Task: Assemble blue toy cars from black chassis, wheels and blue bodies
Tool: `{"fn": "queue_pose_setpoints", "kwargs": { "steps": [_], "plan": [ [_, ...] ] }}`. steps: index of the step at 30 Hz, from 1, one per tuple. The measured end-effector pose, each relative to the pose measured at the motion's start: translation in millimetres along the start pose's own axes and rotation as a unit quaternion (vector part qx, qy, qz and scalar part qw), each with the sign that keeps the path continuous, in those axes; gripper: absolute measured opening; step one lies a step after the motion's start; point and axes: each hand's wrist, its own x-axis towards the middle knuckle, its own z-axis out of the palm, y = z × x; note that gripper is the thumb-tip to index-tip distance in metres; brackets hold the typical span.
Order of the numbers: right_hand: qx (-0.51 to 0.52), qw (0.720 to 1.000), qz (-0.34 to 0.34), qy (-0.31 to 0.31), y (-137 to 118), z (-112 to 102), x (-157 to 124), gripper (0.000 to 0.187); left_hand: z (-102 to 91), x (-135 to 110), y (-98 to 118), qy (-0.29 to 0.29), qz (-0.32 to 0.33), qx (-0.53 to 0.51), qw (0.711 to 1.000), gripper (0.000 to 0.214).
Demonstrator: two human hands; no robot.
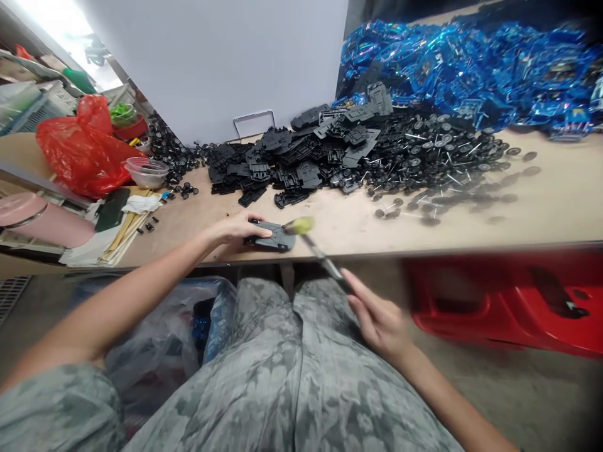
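Two hands are working at the front edge of our counter (pixel 541 201). Our left hand (pixel 239 229) is pressing down on a dark grey plastic toy car body (pixel 277 237), its fingers (pixel 259 230) closing over the top of the piece, which is lying at the counter's edge just below the centre of the frame. Our right hand (pixel 381 320) is sitting lower, past the counter's edge toward the lower right, its fingers (pixel 358 289) meeting the end of a slim metal-shafted tool (pixel 320 256) with a yellow-green tip (pixel 299 226). Motion blur is smearing the tool, so we cannot tell whether those fingers are closed on it. The tip is hovering just beside the car body. Behind our hands, a heap of black plastic car chassis (pixel 292 163) is covering the counter's middle, with a heap of wheels on metal axles (pixel 424 157) lying to its right. Blue foil packets (pixel 471 75) are filling the upper right, while a red plastic bag (pixel 85 150) and a clear plastic bowl (pixel 146 172) are sitting at the left.
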Motion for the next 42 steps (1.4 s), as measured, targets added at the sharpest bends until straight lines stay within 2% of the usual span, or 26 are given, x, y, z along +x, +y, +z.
{"fn": "queue_pose_setpoints", "kwargs": {
  "steps": [2, 6, 8, 10, 12, 14, 16, 18, 19, 21, 23, 24, 26, 28, 29, 31, 33, 35, 38, 42],
  "plan": [
    [0.001, 1.000, -0.011, -0.028, -1, 2, 4, 0.052, -0.1, 0, 0, -0.002, -0.002, -0.002, 1.000, 0.049],
    [-0.013, 1.000, -0.002, 0.008, 0, 3, 12, 0.051, -1.1, 3, -2, -0.002, 0.002, 0.000, 1.000, 0.051],
    [-0.030, 0.999, -0.007, -0.010, 1, 1, 15, 0.048, -1.7, 3, -3, 0.000, 0.007, 0.005, 1.000, 0.050],
    [-0.068, 0.997, -0.020, -0.040, 5, -5, 19, 0.046, -0.9, 1, -3, 0.002, 0.006, 0.001, 1.000, 0.046],
    [-0.149, 0.988, -0.027, -0.027, 11, -14, 26, 0.046, 2.4, -4, -1, 0.008, -0.003, -0.044, 0.999, 0.044],
    [-0.277, 0.961, -0.022, -0.005, 21, -26, 38, 0.045, 8.7, -11, 1, 0.008, -0.020, -0.141, 0.990, 0.045],
    [-0.401, 0.916, 0.004, -0.017, 32, -36, 55, 0.043, 17.4, -18, 4, -0.013, -0.036, -0.265, 0.964, 0.046],
    [-0.466, 0.883, 0.018, -0.048, 40, -41, 76, 0.040, 27.4, -24, 5, -0.054, -0.047, -0.367, 0.927, 0.042],
    [-0.465, 0.883, 0.006, -0.059, 42, -42, 87, 0.039, 32.6, -25, 6, -0.077, -0.050, -0.405, 0.909, 0.039],
    [-0.387, 0.918, -0.054, -0.064, 39, -38, 108, 0.040, 42.5, -25, 6, -0.128, -0.055, -0.457, 0.878, 0.032],
    [-0.219, 0.965, -0.127, -0.071, 30, -28, 126, 0.049, 50.7, -21, 5, -0.179, -0.057, -0.480, 0.857, 0.029],
    [-0.120, 0.978, -0.150, -0.083, 23, -21, 134, 0.052, 53.7, -19, 4, -0.202, -0.054, -0.482, 0.851, 0.029],
    [0.046, 0.981, -0.155, -0.105, 12, -7, 145, 0.043, 56.3, -16, 4, -0.225, -0.038, -0.464, 0.856, 0.032],
    [0.131, 0.977, -0.134, -0.104, 5, 5, 151, 0.026, 55.1, -18, 5, -0.190, 0.005, -0.419, 0.888, 0.038],
    [0.146, 0.977, -0.125, -0.095, 3, 10, 153, 0.020, 53.8, -20, 7, -0.146, 0.047, -0.387, 0.909, 0.041],
    [0.147, 0.979, -0.116, -0.080, 3, 19, 153, 0.016, 52.7, -29, 10, -0.031, 0.173, -0.292, 0.940, 0.046],
    [0.140, 0.980, -0.120, -0.076, 4, 25, 152, 0.015, 56.0, -38, 14, 0.083, 0.308, -0.184, 0.930, 0.045],
    [0.135, 0.981, -0.123, -0.064, 4, 31, 150, 0.013, 63.5, -44, 15, 0.164, 0.391, -0.110, 0.899, 0.036],
    [0.126, 0.985, -0.112, -0.025, 3, 38, 149, 0.014, 75.4, -45, 14, 0.230, 0.425, -0.083, 0.872, 0.023],
    [0.128, 0.986, -0.102, -0.010, -2, 42, 149, 0.013, 82.1, -44, 12, 0.256, 0.424, -0.057, 0.867, 0.024]
  ]
}}
